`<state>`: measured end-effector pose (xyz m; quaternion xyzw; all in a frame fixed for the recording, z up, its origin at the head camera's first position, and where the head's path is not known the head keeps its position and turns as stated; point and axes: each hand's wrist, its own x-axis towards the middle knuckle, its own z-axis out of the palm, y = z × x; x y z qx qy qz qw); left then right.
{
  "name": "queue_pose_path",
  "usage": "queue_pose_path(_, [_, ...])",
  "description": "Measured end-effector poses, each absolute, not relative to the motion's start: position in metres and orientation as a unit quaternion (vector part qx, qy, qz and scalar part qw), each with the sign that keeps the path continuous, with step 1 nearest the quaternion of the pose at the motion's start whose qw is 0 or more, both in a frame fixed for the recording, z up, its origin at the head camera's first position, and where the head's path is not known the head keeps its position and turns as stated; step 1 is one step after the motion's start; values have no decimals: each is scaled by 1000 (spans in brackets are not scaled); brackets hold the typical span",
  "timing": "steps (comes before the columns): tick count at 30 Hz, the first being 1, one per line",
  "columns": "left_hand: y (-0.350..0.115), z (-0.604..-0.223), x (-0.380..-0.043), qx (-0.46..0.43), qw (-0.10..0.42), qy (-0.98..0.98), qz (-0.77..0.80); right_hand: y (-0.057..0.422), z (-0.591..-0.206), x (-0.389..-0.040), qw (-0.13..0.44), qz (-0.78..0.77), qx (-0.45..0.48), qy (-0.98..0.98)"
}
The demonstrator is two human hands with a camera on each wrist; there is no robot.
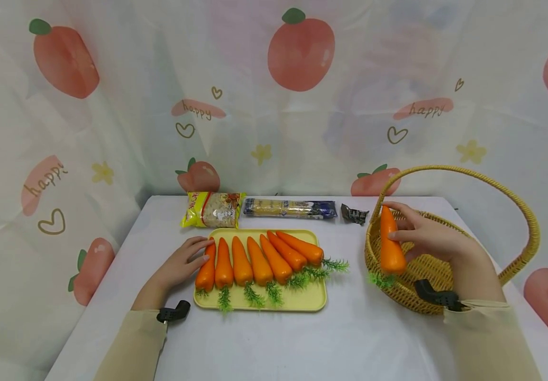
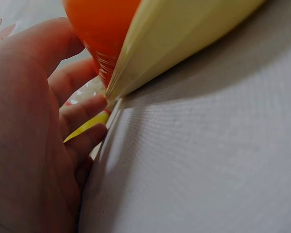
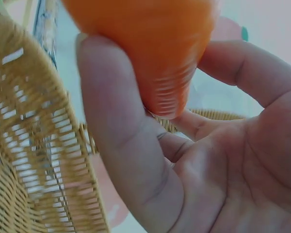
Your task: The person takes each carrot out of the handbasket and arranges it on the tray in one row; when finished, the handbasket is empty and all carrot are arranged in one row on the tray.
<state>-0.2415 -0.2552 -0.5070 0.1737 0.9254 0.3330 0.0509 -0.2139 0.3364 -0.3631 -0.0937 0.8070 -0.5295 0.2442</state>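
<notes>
My right hand (image 1: 428,233) grips an orange carrot (image 1: 390,244) with green leafy top, above the left rim of a wicker basket (image 1: 426,283). In the right wrist view the thumb and fingers pinch the carrot (image 3: 150,58) from both sides. Several more carrots (image 1: 242,264) lie side by side on a yellow tray (image 1: 302,304), leaves toward me. At the tray's left edge my left hand (image 1: 181,263) touches the leftmost carrot (image 1: 206,272) with loosely bent fingers. In the left wrist view its fingertips rest along the tray edge, near that carrot (image 2: 102,29).
Behind the tray lie a yellow-and-clear food bag (image 1: 214,210), a long packet of noodles (image 1: 289,208) and a small dark packet (image 1: 354,214). The basket's tall handle (image 1: 517,206) arches over the right forearm. A patterned curtain (image 1: 255,132) hangs behind the white table (image 1: 264,344).
</notes>
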Motion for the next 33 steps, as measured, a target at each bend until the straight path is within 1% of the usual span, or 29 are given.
queue_pose_path(5, [-255,-507,-242,170,54,925,335,316,-364,-215,250,-520,-104,810])
queue_pose_path(12, [-255,-508,-242,171,53,925,335,279,-368,-228,263,-508,-98,814])
queue_pose_path(19, [-255,-508,-241,176,49,926,331,243,-374,-243,281,-516,-130,798])
queue_pose_path(28, [-256,-509,-241,182,43,925,330,198,-380,-258,318,-518,-145,781])
queue_pose_path(33, [-257,-509,-242,185,42,924,332,176,-387,-264,327,-503,-159,784])
